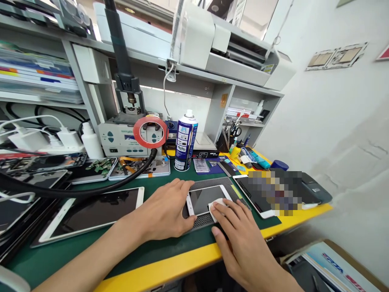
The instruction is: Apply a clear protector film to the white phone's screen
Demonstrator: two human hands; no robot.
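Note:
A white-framed smartphone (204, 200) with a dark screen lies on a grey perforated mat (209, 184). My left hand (168, 209) grips its left end, thumb at the near corner and fingers at the far one. At the phone's right end, my right hand (238, 231) presses a small white wipe (216, 207) to the glass with its fingertips. Part of the wipe is hidden under those fingers. Beyond the phone stands a blue and white spray can (186, 140), upright.
White tablets, one on the left (94, 213) and one on the right (255, 194), flank the mat. A thick black hose (106, 188) crosses the left side. Behind are parts trays (139, 166), a hot-air station (121, 138) and a red tape roll (136, 132). The yellow bench edge (170, 265) runs in front.

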